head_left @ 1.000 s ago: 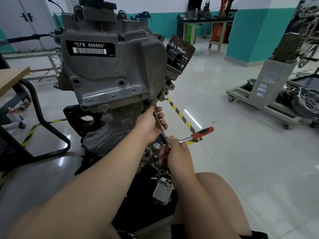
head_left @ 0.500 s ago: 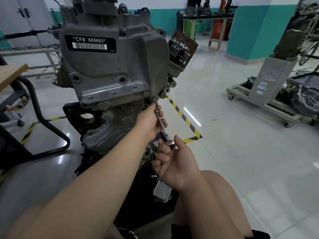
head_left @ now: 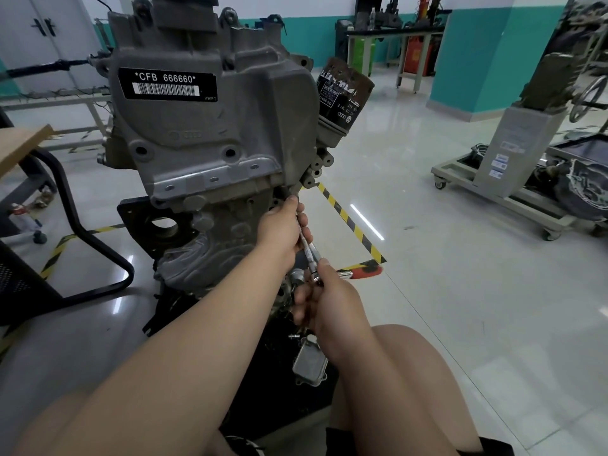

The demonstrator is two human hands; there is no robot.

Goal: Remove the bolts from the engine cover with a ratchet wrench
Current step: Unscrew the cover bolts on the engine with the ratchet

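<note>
Loosening a corner bolt, hidden under cover (head_left: 210,136). Left hand (head_left: 281,230) curled round extension (head_left: 309,250); right hand (head_left: 329,302) grips ratchet (head_left: 363,273). Next: swing handle back, socket seated

Pillar (head_left: 473,60): teal, far end of room. Floor (head_left: 460,291): pale glossy tiles. Wall (head_left: 312,31) left of pillar: teal below, white above. Bench (head_left: 394,33) just left of pillar: dark top, pale legs. Cart (head_left: 513,205) in front of pillar, to right: grey frame on castors. Tape (head_left: 349,222) well in front of pillar, to left: yellow-black, turns corner. Light streak (head_left: 367,222) on tiles, same side. Doors (head_left: 19,34) far left of pillar: white, dark handles. Table (head_left: 19,143) far left, nearer than pillar: wood top, black tube frame
</note>
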